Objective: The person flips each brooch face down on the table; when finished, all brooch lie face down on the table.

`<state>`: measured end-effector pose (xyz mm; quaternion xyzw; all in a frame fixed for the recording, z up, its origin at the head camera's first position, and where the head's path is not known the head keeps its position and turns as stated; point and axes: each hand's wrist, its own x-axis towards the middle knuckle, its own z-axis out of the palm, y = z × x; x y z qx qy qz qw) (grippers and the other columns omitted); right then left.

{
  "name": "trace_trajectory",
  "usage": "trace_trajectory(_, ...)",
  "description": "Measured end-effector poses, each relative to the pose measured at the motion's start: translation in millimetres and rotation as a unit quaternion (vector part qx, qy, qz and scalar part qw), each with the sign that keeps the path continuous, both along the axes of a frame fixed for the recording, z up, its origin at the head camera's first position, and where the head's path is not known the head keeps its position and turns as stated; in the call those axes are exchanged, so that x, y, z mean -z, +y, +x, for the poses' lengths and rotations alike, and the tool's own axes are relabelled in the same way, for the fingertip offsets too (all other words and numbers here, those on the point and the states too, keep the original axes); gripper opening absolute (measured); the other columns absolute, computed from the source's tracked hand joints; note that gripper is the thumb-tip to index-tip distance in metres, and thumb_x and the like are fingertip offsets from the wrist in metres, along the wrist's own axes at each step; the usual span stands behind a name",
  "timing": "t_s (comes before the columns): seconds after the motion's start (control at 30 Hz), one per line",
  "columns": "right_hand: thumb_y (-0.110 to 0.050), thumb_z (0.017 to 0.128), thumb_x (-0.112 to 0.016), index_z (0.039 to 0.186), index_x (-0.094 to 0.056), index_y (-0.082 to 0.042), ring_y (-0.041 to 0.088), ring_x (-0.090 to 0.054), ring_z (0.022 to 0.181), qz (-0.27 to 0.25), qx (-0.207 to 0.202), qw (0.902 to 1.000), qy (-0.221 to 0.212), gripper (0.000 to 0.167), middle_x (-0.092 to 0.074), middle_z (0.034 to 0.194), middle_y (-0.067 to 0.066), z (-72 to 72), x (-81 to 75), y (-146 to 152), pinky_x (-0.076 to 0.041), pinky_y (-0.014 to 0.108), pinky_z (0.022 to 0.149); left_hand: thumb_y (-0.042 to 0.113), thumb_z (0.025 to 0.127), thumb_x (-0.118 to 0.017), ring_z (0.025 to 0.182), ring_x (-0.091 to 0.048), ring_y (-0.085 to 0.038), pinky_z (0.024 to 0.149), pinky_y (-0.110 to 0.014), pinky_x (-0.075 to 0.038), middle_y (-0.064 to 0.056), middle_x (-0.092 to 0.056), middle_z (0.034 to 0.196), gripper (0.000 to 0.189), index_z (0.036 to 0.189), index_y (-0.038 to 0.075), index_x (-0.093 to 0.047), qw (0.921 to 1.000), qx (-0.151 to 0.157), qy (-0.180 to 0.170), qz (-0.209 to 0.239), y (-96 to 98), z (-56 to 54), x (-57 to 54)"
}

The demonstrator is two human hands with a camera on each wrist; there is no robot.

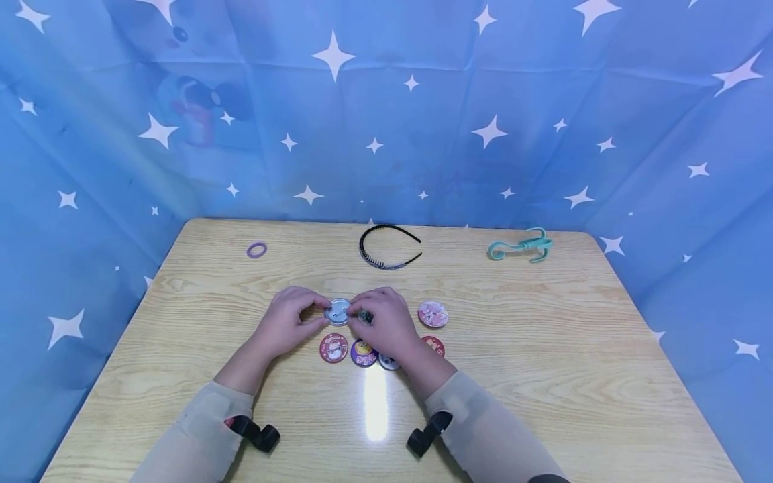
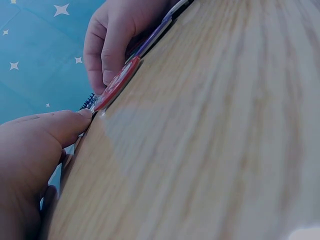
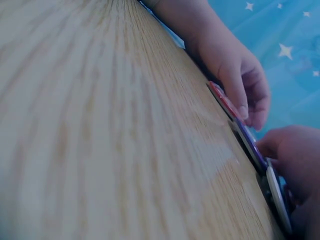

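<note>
A round pin-back badge (image 1: 338,312) lies between the two hands, its silver back and pin facing up. My left hand (image 1: 291,320) pinches its left rim between thumb and index finger. From the other side my right hand (image 1: 386,323) holds its right rim with thumb and fingertips. Another dark green badge (image 1: 365,316) shows partly under the right hand. Closer to me lie a red badge (image 1: 333,348), a purple badge (image 1: 364,353) and a grey badge (image 1: 388,363), the last partly covered by the right wrist. In the left wrist view the red badge (image 2: 118,85) hides the fingertips' work.
Right of the hands lie a pink badge (image 1: 433,314) and another red badge (image 1: 433,345), half hidden by the forearm. Along the table's back are a purple ring (image 1: 256,250), a black toothed headband (image 1: 380,265) and a teal hook-shaped clip (image 1: 522,246). A starry blue curtain (image 1: 386,107) hangs behind.
</note>
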<state>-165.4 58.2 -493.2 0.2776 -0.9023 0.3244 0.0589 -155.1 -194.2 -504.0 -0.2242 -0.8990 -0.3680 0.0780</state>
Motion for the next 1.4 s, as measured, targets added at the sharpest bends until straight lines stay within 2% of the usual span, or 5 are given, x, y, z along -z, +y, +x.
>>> trace_trajectory(0.53, -0.033, 0.094, -0.080, 0.109, -0.081, -0.024, 0.022, -0.061, 0.121, -0.018, 0.007, 0.9995, -0.024, 0.018, -0.076, 0.119, -0.008, 0.3, -0.7, 0, -0.041, 0.049, 0.111, 0.020, 0.088, -0.089, 0.115, -0.064, -0.025, 0.109, -0.053, -0.040, 0.004, -0.076, 0.111, 0.041, 0.126, 0.014, -0.075, 0.9995, 0.002, -0.005, 0.031, -2.4, -3.2, 2.0)
trace_trajectory(0.77, -0.019, 0.089, -0.078, 0.102, -0.081, -0.015, 0.020, -0.061, 0.110, -0.140, 0.042, 0.9883, -0.044, 0.015, -0.075, 0.111, -0.004, -0.8, -0.6, 2, -0.049, 0.042, 0.096, 0.021, 0.088, -0.089, 0.102, -0.064, -0.019, 0.094, -0.043, -0.049, 0.006, -0.075, 0.101, 0.035, 0.119, 0.012, -0.078, 0.9975, -0.028, -0.039, 0.053, 2.4, -5.8, -3.6)
trace_trajectory(0.93, -0.014, 0.089, -0.072, 0.101, -0.080, -0.013, 0.019, -0.060, 0.105, -0.184, 0.070, 0.9790, -0.053, 0.015, -0.073, 0.111, -0.004, 0.3, -0.3, 5, -0.049, 0.039, 0.086, 0.022, 0.087, -0.090, 0.099, -0.066, -0.021, 0.095, -0.045, -0.050, 0.006, -0.076, 0.096, 0.032, 0.114, 0.012, -0.079, 0.9949, -0.065, -0.045, 0.062, 14.7, -7.2, -6.6)
trace_trajectory(1.2, -0.008, 0.088, -0.061, 0.106, -0.080, -0.015, 0.020, -0.058, 0.107, -0.144, 0.097, 0.9831, -0.059, 0.027, -0.072, 0.112, -0.002, 3.1, 1.6, 10, -0.048, 0.041, 0.091, 0.043, 0.087, -0.087, 0.120, -0.059, -0.027, 0.107, -0.057, -0.029, 0.005, -0.076, 0.121, 0.045, 0.125, 0.021, -0.077, 0.9968, -0.066, -0.045, -0.002, 36.6, -14.6, 0.4)
trace_trajectory(1.4, -0.015, 0.089, -0.069, 0.112, -0.081, -0.014, 0.023, -0.059, 0.115, -0.066, 0.092, 0.9924, -0.047, 0.026, -0.072, 0.117, 0.001, -1.6, -0.9, 7, -0.049, 0.043, 0.101, 0.043, 0.082, -0.090, 0.131, -0.055, -0.030, 0.113, -0.060, -0.028, 0.002, -0.072, 0.133, 0.052, 0.128, 0.022, -0.076, 0.9994, 0.013, -0.028, -0.015, 44.9, -26.6, -5.4)
